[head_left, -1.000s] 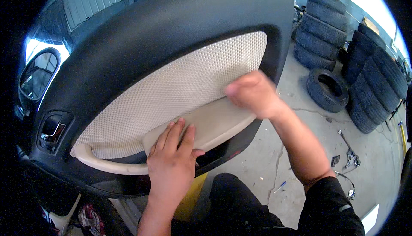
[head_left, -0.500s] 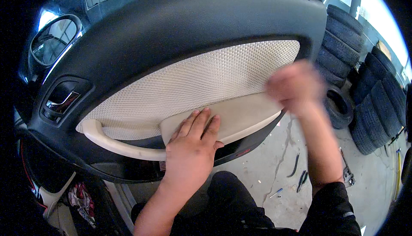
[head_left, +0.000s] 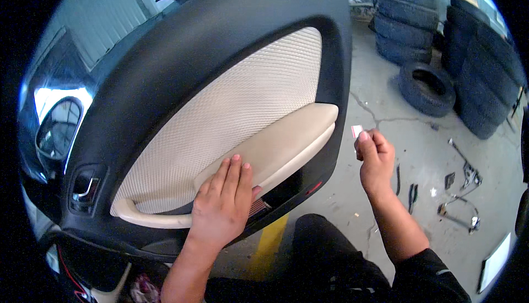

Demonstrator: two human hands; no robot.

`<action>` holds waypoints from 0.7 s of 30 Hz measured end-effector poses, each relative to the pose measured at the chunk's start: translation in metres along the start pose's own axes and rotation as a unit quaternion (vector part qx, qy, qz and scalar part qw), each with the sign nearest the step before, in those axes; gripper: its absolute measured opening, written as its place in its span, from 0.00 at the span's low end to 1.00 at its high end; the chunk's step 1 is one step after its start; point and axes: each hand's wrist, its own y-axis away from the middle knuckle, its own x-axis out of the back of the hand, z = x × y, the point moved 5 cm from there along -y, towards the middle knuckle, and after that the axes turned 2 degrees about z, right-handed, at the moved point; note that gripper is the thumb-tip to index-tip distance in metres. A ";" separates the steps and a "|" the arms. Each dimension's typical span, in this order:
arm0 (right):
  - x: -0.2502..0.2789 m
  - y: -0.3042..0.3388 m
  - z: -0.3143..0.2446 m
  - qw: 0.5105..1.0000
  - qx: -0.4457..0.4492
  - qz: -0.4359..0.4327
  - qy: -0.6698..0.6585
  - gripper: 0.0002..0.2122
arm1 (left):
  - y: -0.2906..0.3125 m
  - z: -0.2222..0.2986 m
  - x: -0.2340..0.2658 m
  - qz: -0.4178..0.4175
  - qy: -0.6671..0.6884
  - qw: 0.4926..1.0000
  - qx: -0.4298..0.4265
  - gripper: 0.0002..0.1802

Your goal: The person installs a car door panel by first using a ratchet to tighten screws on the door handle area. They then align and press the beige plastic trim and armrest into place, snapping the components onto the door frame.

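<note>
A black car door panel (head_left: pixel 165 77) with a woven beige insert (head_left: pixel 242 93) fills the middle of the head view. My left hand (head_left: pixel 221 204) lies flat, fingers extended, on the beige padded armrest (head_left: pixel 297 129) near where it meets the curved beige pull handle (head_left: pixel 154 219). To the right of the door's edge, over the floor, my right hand (head_left: pixel 377 162) is closed with thumb against curled fingers. A small white and red piece (head_left: pixel 357 131) shows at its fingertips; I cannot tell whether it is held or lies on the floor behind.
Stacked tyres (head_left: pixel 405 16) stand at the back right, with a single tyre (head_left: pixel 427 88) on the floor before them. Metal parts (head_left: pixel 465 173) and pliers (head_left: pixel 413 197) lie on the floor at right. A side mirror (head_left: pixel 59 127) is at far left.
My right hand has moved off the right end of the armrest and away from the door. The left hand stays on the armrest. The whole view has turned to the right.
</note>
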 end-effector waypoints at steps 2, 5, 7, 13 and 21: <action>0.005 0.013 0.009 0.998 0.028 0.016 0.056 0.08 | -0.001 0.001 0.003 0.011 -0.015 0.999 -0.036 0.24; -0.007 0.012 0.008 0.993 0.077 0.000 0.094 0.12 | -0.007 -0.005 0.007 0.006 0.050 0.999 0.000 0.26; -0.020 0.002 0.008 0.998 0.019 0.032 0.044 0.14 | -0.013 -0.010 0.008 -0.008 0.098 0.995 0.034 0.30; -0.056 -0.006 -0.002 0.988 -0.100 0.114 -0.018 0.16 | -0.017 -0.019 0.004 0.030 0.143 0.986 0.084 0.39; -0.061 -0.007 -0.004 0.915 -0.246 0.093 -0.307 0.18 | -0.005 -0.020 -0.004 0.051 0.132 0.988 0.054 0.40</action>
